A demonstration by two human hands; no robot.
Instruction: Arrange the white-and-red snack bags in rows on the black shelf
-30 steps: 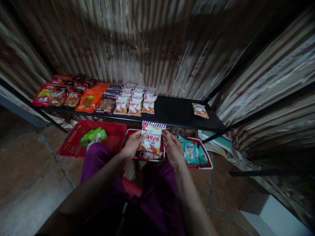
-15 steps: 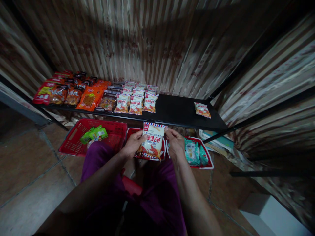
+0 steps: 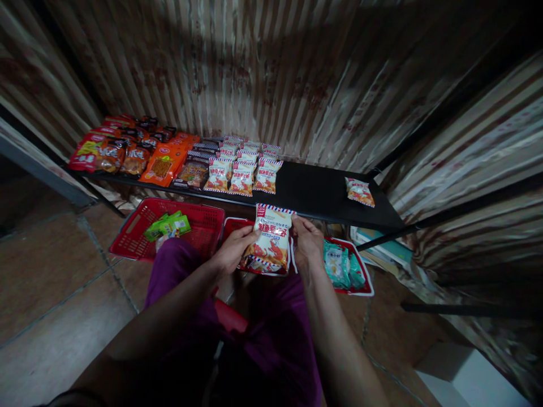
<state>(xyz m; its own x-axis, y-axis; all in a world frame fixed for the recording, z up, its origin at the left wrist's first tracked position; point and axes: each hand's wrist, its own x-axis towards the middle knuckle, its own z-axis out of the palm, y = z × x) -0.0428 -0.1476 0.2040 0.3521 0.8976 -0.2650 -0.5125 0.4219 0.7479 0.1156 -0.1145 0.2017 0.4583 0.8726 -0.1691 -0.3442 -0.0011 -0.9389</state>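
A white snack bag with red lettering and a striped top edge is held up between my two hands. The fingers of my left hand are closed on its left side, and my right hand pinches its upper right corner. Behind and below the bag is a red basket with more striped-edge bags, mostly hidden. On the black shelf several like bags stand in rows at the middle, and one more lies apart near the right end.
Red, orange and brown snack packs fill the shelf's left part. A red basket with green packets stands left, another with teal bags right. Books lie behind that one. Black posts and striped curtains surround the shelf.
The shelf and baskets now appear slightly farther right in view. The bag stays in both hands, tilted a little differently.
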